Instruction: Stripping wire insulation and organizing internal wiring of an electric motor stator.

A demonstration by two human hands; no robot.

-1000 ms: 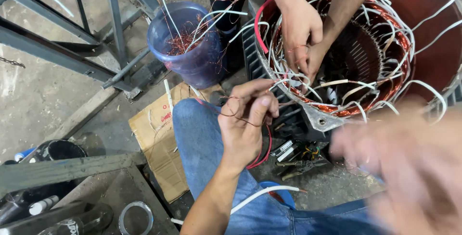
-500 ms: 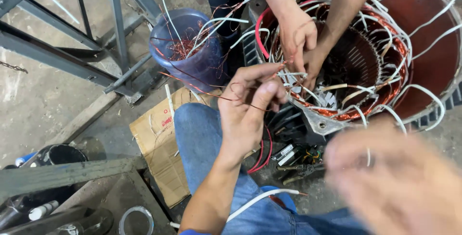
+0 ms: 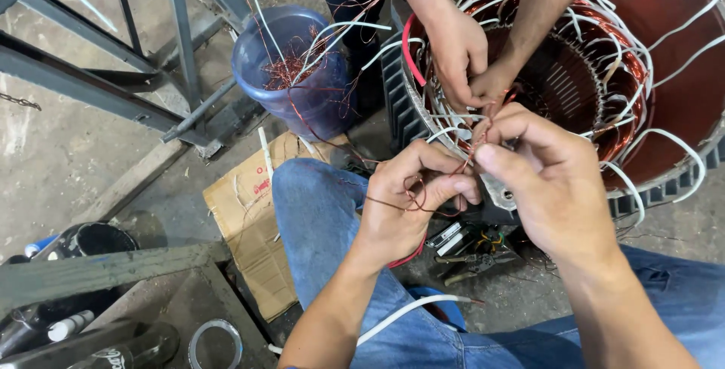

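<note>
The right hand (image 3: 555, 188), a blur at the lower right edge a second ago, has come up beside the left hand (image 3: 408, 203). Both are closed, pinching thin copper wire (image 3: 411, 199) at the near rim of the motor stator (image 3: 664, 104). A co-worker's hands (image 3: 472, 59) work the windings just beyond, as before.

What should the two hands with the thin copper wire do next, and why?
Probably draw the loose loop snug. The left hand pinches a slack curl of copper wire, and the right hand pinches its other end beside the motor winding. A co-worker's hands are busy right there, so pull gently.
</note>
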